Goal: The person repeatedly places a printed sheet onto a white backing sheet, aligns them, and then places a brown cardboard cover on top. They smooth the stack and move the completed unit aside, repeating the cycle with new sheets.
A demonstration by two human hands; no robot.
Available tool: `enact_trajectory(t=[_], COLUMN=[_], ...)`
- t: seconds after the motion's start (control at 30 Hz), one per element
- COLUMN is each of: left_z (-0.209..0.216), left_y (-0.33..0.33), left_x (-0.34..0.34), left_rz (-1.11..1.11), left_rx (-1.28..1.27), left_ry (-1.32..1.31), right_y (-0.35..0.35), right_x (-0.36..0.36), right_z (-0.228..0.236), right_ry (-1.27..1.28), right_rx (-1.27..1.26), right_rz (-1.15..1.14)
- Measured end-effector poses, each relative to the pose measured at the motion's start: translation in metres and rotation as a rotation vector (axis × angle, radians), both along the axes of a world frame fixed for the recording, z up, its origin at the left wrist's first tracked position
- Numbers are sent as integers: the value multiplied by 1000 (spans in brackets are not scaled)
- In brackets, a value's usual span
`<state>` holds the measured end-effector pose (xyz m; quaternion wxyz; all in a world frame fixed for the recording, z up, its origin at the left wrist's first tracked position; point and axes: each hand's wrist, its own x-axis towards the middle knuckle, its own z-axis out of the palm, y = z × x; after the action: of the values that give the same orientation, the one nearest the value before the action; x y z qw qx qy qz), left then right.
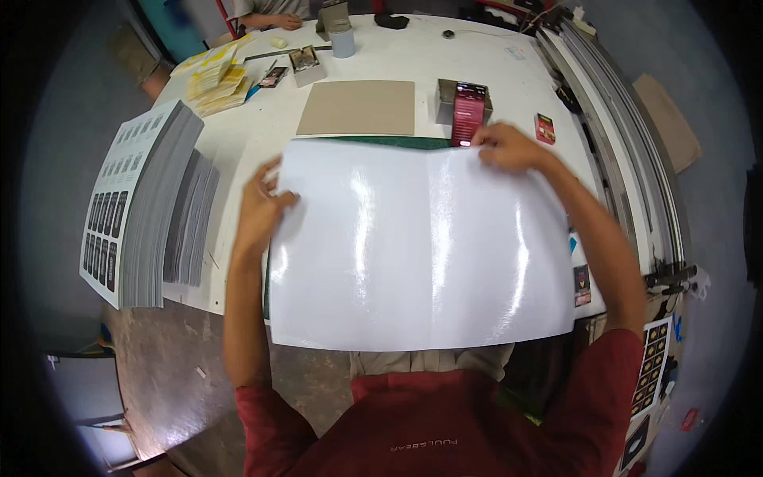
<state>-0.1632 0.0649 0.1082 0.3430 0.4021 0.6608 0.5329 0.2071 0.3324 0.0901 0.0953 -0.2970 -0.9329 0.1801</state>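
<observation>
A large glossy white sheet (389, 246) with a faint vertical crease spans the space in front of me, its near edge hanging past the table edge. My left hand (265, 205) grips its upper left edge, thumb over the face and fingers bent at the border. At the top right, my right hand (510, 149) pinches the far edge between thumb and curled fingers. Under the sheet lies a green cutting mat (397, 142), mostly covered. Just beyond it rests a flat grey-brown board (358, 108). A phone with a reddish screen (469, 115) leans on a grey box (445, 101).
Tall stacks of printed sheets (141, 207) stand at the table's left. Yellow-white papers (218, 83), an open small box (306, 65) and a grey can (342, 40) sit farther back. Metal rails (628, 151) run along the right. Another person's hand (288, 21) rests at the far edge.
</observation>
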Motion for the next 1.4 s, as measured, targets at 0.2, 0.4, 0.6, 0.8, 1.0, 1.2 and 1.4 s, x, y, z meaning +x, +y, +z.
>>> enact_trajectory(t=[0.2,0.4,0.6,0.8,1.0,1.2,1.4], left_z=[-72,-101,-117,-110,-106,-81,-69], left_y=[-15,-24,-82,-186,-187,-148,-150], left_x=[-9,-14,1,26,32,40,50], left_rz=[72,134,218,345,397,95,78], left_rx=[-104,-93,47,45,253,322,294], left_ry=[-189,-201,-75,-136,-307,-134,7], right_y=[-46,-16,37,69,57,69,73], right_x=[-48,-153,-242,-255,-259,-253,-222], right_z=[-20,-24,-93,-126,-114,-107,7], right_ry=[-114,-69,-168,-198,-304,-128,652], right_rx=[411,131,312,388,402,744,769], right_rz=[-59,4,58,154,221,265,-187])
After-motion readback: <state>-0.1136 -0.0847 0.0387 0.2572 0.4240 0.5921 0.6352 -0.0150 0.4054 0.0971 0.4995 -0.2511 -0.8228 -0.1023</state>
